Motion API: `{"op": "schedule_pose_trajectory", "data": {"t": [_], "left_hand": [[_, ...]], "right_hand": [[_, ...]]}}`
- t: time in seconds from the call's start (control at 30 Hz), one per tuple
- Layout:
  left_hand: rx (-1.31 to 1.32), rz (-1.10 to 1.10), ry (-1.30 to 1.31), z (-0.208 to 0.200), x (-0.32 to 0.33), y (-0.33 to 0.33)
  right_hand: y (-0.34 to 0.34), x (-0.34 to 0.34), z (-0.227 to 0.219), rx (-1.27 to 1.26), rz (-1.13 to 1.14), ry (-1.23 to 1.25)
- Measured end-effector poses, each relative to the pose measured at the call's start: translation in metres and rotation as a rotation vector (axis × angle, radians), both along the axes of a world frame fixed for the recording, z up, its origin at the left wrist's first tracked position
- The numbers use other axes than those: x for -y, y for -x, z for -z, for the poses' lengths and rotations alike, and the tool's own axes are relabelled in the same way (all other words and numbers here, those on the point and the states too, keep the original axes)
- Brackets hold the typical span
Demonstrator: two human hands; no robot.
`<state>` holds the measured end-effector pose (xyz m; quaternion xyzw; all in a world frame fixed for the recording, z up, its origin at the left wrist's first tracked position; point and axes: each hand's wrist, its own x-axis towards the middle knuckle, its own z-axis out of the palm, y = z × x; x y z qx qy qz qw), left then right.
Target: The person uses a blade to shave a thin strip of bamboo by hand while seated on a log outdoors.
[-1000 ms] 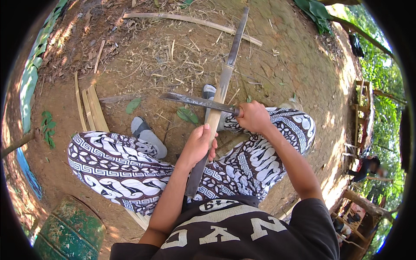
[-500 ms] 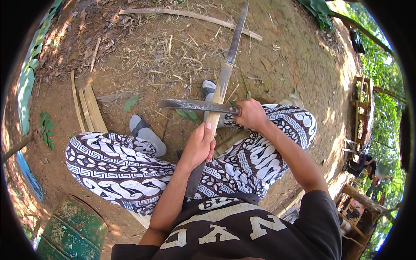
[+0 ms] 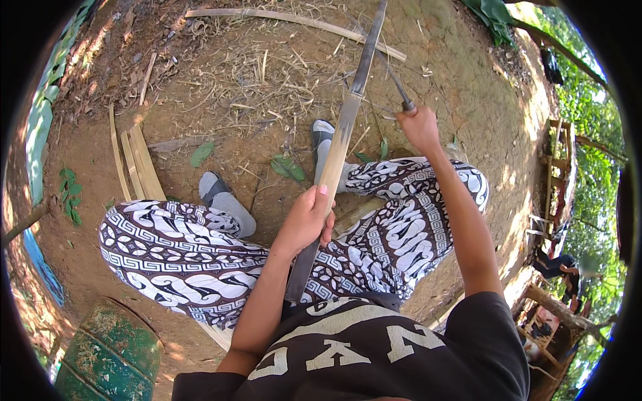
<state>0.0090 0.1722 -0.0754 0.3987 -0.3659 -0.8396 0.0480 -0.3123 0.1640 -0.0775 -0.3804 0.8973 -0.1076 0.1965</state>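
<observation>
A long bamboo strip runs from my lap away from me, slanting to the right. Its middle is pale and shaved, while both ends are dark grey. My left hand is closed round the pale part, just above my lap. Off to the strip's right, my right hand grips the handle of a machete. The blade points away and is seen nearly edge-on. Its far end comes close to the strip's far part; I cannot tell whether they touch.
A thin bamboo strip lies across the ground at the far side, beyond scattered shavings. Several split pieces lie by my left knee. A rusty green drum stands near left. Another person is at the far right.
My right hand has swung away from me and to the right, taking the machete off the pale part of the bamboo strip. My left hand and the strip stay nearly in place.
</observation>
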Motion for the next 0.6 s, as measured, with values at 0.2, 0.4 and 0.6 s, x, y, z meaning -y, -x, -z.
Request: {"op": "schedule_pose_trajectory", "data": {"t": [0.2,0.4,0.6], "left_hand": [[-0.034,-0.064,-0.145,-0.001,-0.002,0.005],[-0.022,-0.010,-0.006,0.002,-0.010,0.007],[-0.014,-0.021,0.020,0.006,-0.012,0.004]], "right_hand": [[-0.067,-0.045,-0.025,-0.008,-0.418,-0.175],[-0.076,-0.055,0.001,-0.041,-0.545,-0.175],[-0.062,-0.044,0.019,0.005,-0.506,-0.200]]}}
